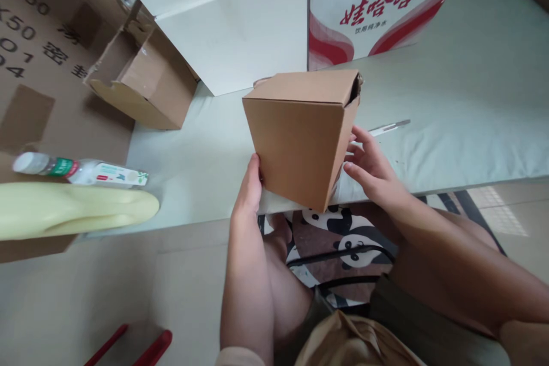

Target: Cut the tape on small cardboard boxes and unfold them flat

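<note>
Tabletop, one, pale green, cloth-covered: running across the whole width of my remote view. Large brown carton, printed in black: standing at the far left. White box, plain: standing at the back, centre. White-and-red carton, lettered: standing just beside it, to the right. Brown box, one: leaning between the two hands at the tabletop's near edge, its lower corner reaching over that edge, a dark gap showing at its upper right; whether its base is resting on the cloth, I cannot tell. Open brown carton: standing to the left of the white box. Pale yellow object, smooth, rounded: jutting in from the left. Left hand: lying along the brown box's left side, thumb showing, fingers hiding behind; how tightly its grip is closing, I cannot tell. Right hand: curling loosely at the box's right side, its grip standing partly open; whether the fingertips are touching the cardboard, I cannot tell. Bottle, white-capped, green-labelled: lying behind the yellow object. Slim metal blade: lying beyond the right hand.
</note>
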Available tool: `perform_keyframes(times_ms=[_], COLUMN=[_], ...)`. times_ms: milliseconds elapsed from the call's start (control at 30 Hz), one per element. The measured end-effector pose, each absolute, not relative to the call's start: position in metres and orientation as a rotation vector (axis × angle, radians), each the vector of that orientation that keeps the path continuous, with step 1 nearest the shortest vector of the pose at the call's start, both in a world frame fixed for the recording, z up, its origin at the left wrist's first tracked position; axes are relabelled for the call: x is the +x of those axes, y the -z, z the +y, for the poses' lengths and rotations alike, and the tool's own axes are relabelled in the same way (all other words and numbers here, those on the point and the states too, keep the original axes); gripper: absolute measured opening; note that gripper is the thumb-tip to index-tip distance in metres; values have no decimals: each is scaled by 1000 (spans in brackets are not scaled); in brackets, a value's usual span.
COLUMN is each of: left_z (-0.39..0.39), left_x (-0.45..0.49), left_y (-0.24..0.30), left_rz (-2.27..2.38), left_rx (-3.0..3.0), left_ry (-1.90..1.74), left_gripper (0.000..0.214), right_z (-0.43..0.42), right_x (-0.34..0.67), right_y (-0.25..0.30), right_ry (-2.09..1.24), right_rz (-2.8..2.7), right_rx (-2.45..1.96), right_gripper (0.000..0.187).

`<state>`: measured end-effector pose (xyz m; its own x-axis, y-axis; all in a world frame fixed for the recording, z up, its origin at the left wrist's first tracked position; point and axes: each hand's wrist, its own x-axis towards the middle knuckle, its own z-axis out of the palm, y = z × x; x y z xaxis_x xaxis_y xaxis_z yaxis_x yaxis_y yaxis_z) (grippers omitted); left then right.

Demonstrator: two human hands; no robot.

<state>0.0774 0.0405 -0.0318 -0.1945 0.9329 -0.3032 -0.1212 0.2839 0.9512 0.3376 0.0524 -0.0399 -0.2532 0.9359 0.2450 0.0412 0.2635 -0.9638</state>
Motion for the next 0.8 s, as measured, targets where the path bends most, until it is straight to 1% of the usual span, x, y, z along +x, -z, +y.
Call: perform_keyframes(times_ms=[233, 533, 800], left_z=[41, 42, 42], left_x=[78, 79, 79], left_y=[32, 31, 30], left_rz=[1389, 1389, 1365], left_rx=[814, 799, 764], left_ry=[-1197, -1203, -1208], left_gripper=[62, 60, 63], right_z=[52, 52, 51], right_x=[338, 339, 340], right_y=[40, 42, 40], right_ry=[-1247, -1221, -1232], right_rz=[-1515, -1555, -1561], right_rx=[-906, -902, -899], right_gripper=[62, 62, 61])
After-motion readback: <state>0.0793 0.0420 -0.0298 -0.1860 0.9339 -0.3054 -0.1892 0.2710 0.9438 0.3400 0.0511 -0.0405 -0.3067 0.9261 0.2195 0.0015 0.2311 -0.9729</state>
